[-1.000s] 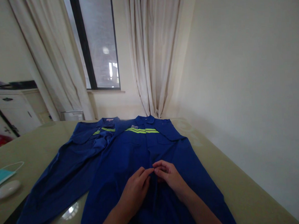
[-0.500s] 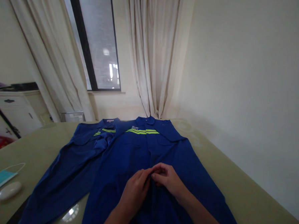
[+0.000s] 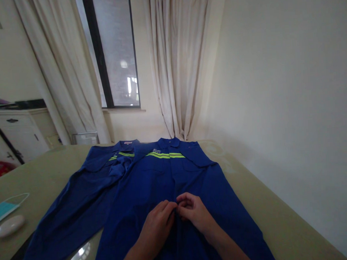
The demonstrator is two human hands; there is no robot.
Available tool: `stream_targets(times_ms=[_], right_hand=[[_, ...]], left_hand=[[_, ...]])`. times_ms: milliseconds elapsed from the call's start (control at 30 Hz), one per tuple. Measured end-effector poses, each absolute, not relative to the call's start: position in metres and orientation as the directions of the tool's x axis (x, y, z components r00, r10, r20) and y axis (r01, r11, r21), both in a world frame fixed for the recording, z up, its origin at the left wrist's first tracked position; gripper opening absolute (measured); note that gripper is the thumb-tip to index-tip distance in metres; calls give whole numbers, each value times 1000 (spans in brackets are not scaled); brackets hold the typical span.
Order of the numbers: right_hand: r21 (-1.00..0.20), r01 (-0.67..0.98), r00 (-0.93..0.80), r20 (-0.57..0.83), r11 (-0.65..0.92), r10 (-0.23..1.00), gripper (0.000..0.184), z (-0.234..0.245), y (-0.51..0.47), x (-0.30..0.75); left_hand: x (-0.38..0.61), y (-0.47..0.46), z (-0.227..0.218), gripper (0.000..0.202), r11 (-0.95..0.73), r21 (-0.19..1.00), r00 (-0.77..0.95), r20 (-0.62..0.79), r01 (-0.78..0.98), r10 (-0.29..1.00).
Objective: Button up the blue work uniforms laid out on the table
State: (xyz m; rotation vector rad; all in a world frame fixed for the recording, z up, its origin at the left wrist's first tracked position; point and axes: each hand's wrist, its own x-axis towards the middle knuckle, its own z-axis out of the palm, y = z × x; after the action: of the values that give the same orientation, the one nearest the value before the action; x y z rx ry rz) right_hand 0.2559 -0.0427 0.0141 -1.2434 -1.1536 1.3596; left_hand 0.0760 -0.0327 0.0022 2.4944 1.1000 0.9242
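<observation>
Two blue work shirts with yellow-green reflective stripes lie flat on a beige table (image 3: 42, 172). The nearer shirt (image 3: 153, 185) is spread in front of me, and it partly overlaps the second shirt (image 3: 86, 192) to its left. Both my hands meet at the front placket of the nearer shirt. My left hand (image 3: 158, 224) pinches the fabric edge with its fingers closed. Facing it, my right hand (image 3: 193, 212) is curled shut on the same edge, fingertips touching those of the left.
A light blue face mask (image 3: 3, 208) and a white oval object (image 3: 10, 226) lie at the table's left edge. A white cabinet (image 3: 13, 130) stands at the far left. Curtains (image 3: 178, 60) and a window (image 3: 114, 51) are behind the table; a wall runs along the right.
Both hands have slid a little nearer to me along the shirt's front edge, staying pinched together. The view tilted slightly.
</observation>
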Motion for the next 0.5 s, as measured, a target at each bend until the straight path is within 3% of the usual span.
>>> stream_targets(times_ms=[233, 367, 500], right_hand=[[-992, -42, -68, -116, -119, 991, 35, 11, -43, 254], [-999, -10, -40, -43, -43, 998, 27, 16, -44, 257], [-927, 360, -32, 100, 105, 994, 13, 27, -47, 265]], left_hand=[[76, -34, 2, 32, -693, 441, 544, 429, 571, 721], [75, -34, 5, 30, -678, 438, 545, 403, 591, 735], [74, -33, 7, 30, -630, 503, 483, 406, 591, 776]])
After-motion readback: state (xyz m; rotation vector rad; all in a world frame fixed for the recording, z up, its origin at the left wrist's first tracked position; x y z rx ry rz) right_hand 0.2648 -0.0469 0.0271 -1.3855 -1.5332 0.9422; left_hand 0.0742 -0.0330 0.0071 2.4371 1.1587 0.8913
